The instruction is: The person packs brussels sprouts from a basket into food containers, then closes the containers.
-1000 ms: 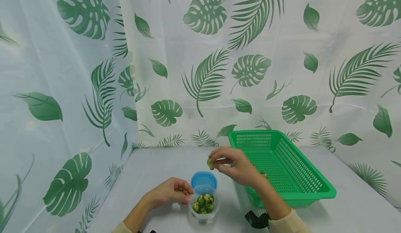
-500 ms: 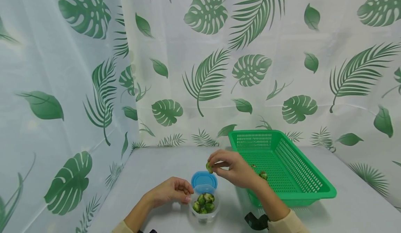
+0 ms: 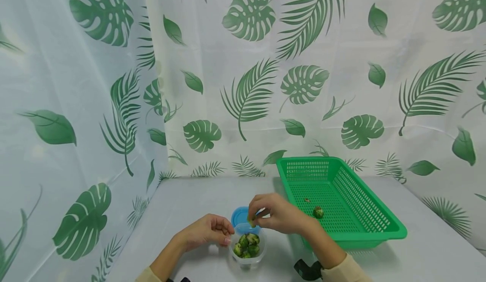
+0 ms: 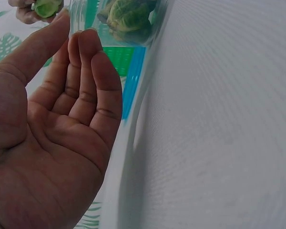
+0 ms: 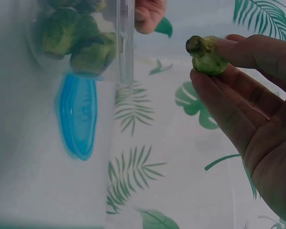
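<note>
My right hand pinches a Brussels sprout between thumb and fingertips, its brown stem end showing in the right wrist view. It hovers just beyond a small clear plastic container, over the blue lid. Several green Brussels sprouts lie inside that container. At its left side, my left hand holds the rim with thumb and fingertips, palm facing the camera in the left wrist view.
A green perforated basket stands at the right, holding one more Brussels sprout and a small brownish scrap. Leaf-printed white sheets hang behind and at the left. The table is covered in white.
My right hand has come down and nearer to the container with its sprout, uncovering the sprout in the basket. The left hand has stayed put.
</note>
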{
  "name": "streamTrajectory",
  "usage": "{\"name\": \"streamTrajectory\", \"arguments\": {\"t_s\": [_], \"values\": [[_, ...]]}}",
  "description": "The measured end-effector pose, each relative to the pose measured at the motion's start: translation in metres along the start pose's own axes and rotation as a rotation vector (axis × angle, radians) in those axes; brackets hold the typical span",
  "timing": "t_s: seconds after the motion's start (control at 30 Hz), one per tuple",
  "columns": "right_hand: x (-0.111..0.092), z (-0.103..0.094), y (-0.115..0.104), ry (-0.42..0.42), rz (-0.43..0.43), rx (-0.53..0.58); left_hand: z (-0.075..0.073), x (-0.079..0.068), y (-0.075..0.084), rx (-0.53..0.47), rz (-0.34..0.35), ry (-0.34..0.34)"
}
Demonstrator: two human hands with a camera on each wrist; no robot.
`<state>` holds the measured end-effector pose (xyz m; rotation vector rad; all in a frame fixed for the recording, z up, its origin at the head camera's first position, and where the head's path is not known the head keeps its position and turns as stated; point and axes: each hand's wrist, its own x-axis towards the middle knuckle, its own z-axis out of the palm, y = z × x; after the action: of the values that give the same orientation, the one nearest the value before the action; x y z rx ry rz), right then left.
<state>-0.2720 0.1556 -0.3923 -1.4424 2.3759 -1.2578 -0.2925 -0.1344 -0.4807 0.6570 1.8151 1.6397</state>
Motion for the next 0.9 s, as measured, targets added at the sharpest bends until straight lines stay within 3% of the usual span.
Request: {"name": "streamTrajectory", "arguments": {"t_s": [0.37, 0.63, 0.9], "values": [[-0.0008, 0.001, 0.0019, -0.115, 0.005, -0.045, -0.0007, 0.0009, -0.0019, 0.001, 0.01, -0.007], [-0.0004, 0.0044, 0.0016, -0.17, 0.085, 0.014, -0.0013, 0.0004, 0.0, -0.001, 0.003, -0.005], [0.0003, 0.0064, 0.0022, -0.223, 0.095, -0.037, -0.0001, -0.0006, 0.0019, 0.005, 0.009, -0.013]]}}
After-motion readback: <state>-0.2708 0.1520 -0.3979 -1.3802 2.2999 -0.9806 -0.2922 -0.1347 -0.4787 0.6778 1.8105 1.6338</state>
